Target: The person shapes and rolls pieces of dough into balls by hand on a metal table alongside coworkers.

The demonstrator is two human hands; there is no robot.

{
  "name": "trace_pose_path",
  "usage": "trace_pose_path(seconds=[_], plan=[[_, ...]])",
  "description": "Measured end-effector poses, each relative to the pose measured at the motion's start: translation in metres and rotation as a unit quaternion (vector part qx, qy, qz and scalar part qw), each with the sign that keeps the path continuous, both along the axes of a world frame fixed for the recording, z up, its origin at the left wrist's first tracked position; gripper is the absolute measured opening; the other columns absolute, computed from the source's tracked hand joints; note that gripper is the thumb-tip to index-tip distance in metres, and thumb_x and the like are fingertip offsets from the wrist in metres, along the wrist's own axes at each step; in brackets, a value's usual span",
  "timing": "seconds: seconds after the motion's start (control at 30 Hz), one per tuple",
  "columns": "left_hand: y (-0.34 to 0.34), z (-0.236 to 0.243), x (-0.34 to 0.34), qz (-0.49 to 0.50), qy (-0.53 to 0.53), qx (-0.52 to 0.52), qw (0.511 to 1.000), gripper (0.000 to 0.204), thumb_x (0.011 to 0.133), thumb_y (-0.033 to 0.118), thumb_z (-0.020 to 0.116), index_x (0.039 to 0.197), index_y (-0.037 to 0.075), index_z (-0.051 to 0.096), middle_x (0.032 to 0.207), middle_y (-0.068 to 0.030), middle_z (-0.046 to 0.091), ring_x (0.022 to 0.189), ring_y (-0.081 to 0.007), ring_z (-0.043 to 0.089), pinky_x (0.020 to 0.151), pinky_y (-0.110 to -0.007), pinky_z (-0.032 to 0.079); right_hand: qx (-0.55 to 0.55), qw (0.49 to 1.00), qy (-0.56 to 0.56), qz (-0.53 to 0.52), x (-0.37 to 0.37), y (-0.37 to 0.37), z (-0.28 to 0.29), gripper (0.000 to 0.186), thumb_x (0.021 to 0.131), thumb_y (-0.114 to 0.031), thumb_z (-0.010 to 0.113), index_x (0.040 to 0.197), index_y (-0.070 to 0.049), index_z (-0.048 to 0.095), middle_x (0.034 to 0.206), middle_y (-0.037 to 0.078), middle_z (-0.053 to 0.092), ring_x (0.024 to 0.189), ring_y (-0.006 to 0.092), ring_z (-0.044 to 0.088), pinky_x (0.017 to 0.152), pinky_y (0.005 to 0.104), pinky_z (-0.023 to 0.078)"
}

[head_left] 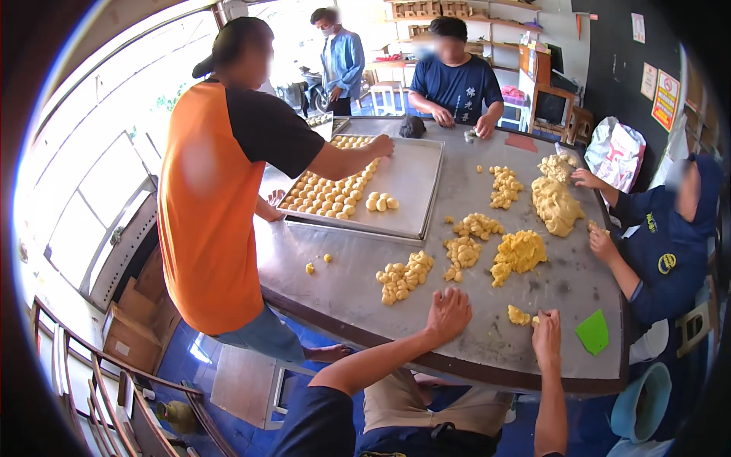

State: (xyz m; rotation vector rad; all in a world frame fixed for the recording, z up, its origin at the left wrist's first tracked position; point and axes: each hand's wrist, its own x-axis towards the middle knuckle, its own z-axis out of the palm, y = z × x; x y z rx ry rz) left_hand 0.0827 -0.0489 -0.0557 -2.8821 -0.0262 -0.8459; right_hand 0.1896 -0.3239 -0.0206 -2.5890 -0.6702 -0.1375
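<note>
**Right hand [546, 335] pinches a dough bit [536, 321] at a metal table [487, 301]**

At the lower right of the frame, the right hand has its thumb and fingers together on the bit, just above the tabletop. A small yellow lump [518, 314] lies just beside it to the left, and a green scraper [592, 332] lies near it to the right. The left hand [449, 314], at the lower centre, is bent over the table with its fingers close together; whether it grips anything cannot be told.

Above the two hands lies a yellow mound [519, 255]. To its left sit clusters of dough pieces, the lowest cluster [404, 278] nearest the left hand. A large dough mass [557, 206] lies farther up on the right.

In the upper centre, a tray [415, 190] carries rows of balls [324, 194], with a few in a separate group. A co-worker in orange [209, 206] reaches across it from the left. Another, in a navy T-shirt [461, 87], stands at the table's far side, and a third, in navy [670, 244], works at its right edge.
</note>
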Motion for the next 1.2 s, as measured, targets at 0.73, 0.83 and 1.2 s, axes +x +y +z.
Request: trace_pose_path(seconds=[0.73,0.83,1.2], plan=[[-0.011,0.009,-0.066,0.017,-0.009,-0.701,0.713,0.037,0.101,0.031,0.069,0.118,-0.003,0.074,0.095,-0.0126,0.079,0.082,-0.0118,0.071,0.071,-0.026,0.055,0.068,0.987,-0.144,0.014,-0.043,-0.020,-0.029,0.038,0.092,0.007,0.052,0.128,0.006,0.064,0.126,0.023,0.063,0.119,0.0417,0.059,0.105,0.0452,0.047],[-0.009,0.013,-0.058,0.028,0.022,-0.732,0.681,0.037,0.102,0.031,0.069,0.116,-0.003,0.074,0.089,-0.0074,0.077,0.079,-0.0099,0.067,0.072,-0.027,0.054,0.036,0.993,-0.114,0.026,-0.062,-0.017,-0.029,0.040,0.095,0.005,0.050,0.133,0.005,0.062,0.135,0.024,0.059,0.127,0.0398,0.055,0.109,0.0440,0.046],[-0.033,0.028,-0.034,-0.026,0.006,-0.801,0.598,0.036,0.103,0.028,0.067,0.117,-0.005,0.073,0.097,-0.0080,0.077,0.087,-0.0114,0.070,0.076,-0.028,0.056,0.001,0.999,-0.037,-0.016,-0.029,-0.027,0.000,0.040,0.088,0.004,0.060,0.128,0.003,0.068,0.109,0.021,0.063,0.103,0.0403,0.060,0.093,0.0454,0.050]])
